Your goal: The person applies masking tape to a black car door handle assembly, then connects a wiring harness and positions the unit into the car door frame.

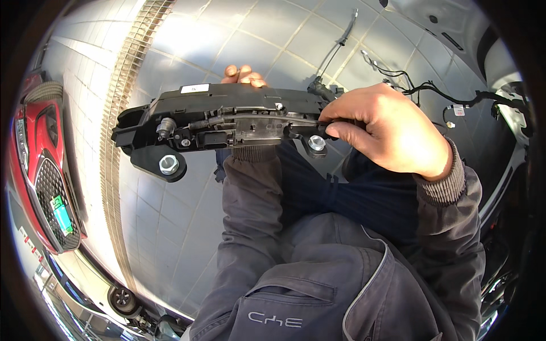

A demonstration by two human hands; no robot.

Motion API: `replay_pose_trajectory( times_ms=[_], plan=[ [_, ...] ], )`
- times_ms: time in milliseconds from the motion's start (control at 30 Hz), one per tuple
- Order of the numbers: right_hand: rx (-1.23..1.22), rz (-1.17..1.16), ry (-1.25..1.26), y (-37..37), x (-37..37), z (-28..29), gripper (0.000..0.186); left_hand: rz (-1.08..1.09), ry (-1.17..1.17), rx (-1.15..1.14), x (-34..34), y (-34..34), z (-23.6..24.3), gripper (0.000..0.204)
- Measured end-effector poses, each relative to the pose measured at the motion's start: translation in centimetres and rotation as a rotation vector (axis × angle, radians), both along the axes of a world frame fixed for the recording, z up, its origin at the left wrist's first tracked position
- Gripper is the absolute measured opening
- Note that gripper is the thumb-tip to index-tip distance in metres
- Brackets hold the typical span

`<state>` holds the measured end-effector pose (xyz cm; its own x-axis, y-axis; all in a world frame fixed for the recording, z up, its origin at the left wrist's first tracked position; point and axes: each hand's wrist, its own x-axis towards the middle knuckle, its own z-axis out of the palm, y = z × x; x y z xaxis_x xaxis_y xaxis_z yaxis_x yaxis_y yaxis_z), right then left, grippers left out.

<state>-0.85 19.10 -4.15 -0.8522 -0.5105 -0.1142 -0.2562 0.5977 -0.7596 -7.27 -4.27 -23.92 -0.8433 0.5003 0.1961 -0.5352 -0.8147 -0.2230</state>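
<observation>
A long black plastic mechanism (256,96) with a white label, metal fittings and two large nuts (168,164) is held level above my lap. My left hand (243,75) grips it from underneath and behind, fingertips curled over the far edge; the palm is hidden. My right hand (384,129) is at its right end, thumb and index finger pinched on the end of a thin sleeved cable (296,120) that runs along the mechanism's near side. Exactly what sits between those fingertips is partly hidden.
Black wiring (432,86) and connectors hang at the upper right beside grey vehicle bodywork (432,23). A red car (40,136) and another vehicle stand along the left, past a long drain grate (119,102) in the tiled floor (165,216). My legs are directly below the mechanism.
</observation>
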Motion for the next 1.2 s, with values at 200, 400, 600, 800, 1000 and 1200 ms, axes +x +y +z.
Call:
replay_pose_trajectory(
  times_ms=[200,400,600,800,1000,1200],
  plan=[
    [-0.004,0.01,-0.042,1.1,-0.4,0.6,0.023,-0.087,-0.033,0.079,-0.2,-0.7,-0.4,0.027],
    [0.074,0.006,0.056,0.3,0.1,0.4,0.02,-0.105,-0.105,0.086,-0.6,-1.9,-0.3,0.017],
    [0.07,-0.055,0.18,-1.5,0.8,-1.3,0.017,-0.115,-0.143,0.258,-0.3,-1.6,-0.4,0.011],
    [0.125,-0.021,0.209,-1.8,0.5,-1.5,0.018,-0.052,-0.124,0.182,0.0,-1.9,0.0,0.013],
    [0.195,-0.016,0.181,-2.4,0.4,-1.5,0.021,-0.029,-0.077,0.1,0.1,-2.5,0.4,0.02],
    [0.249,-0.035,0.205,-2.8,0.7,-1.7,0.025,0.026,-0.056,0.02,0.5,-2.7,0.9,0.022]
  ],
)
